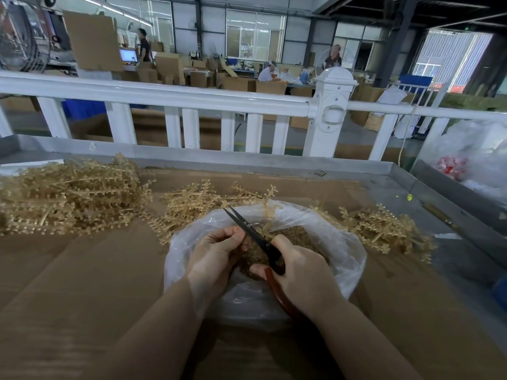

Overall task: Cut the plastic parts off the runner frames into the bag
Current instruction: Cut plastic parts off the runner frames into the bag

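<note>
A: Where do things stand?

B: The right hand [299, 272] is wrapped round the red handles of the scissors [255, 237], blades slightly parted and pointing toward eleven o'clock. The left hand [216, 250] has its fingers curled in beside the blades, apparently pinching a runner frame [270, 212] that sticks up toward twelve, though the grip itself is hidden. Both work over the open bag [345, 253], which sits on the counter [68, 283] and already holds a heap of cut parts [296, 234].

A: What could go wrong?

B: I'd worry about the left fingertips, which lie right against the blades; a hurried snip might nick them. The points could also catch the thin bag wall and slit it. Parts might spring over the rim onto the cardboard too.

A: And the rest of the work?

B: Uncut frames [68, 198] lie piled at ten o'clock, more at two [384, 229].

A: Any writing?

B: A faint mark on the blade, unreadable.
</note>
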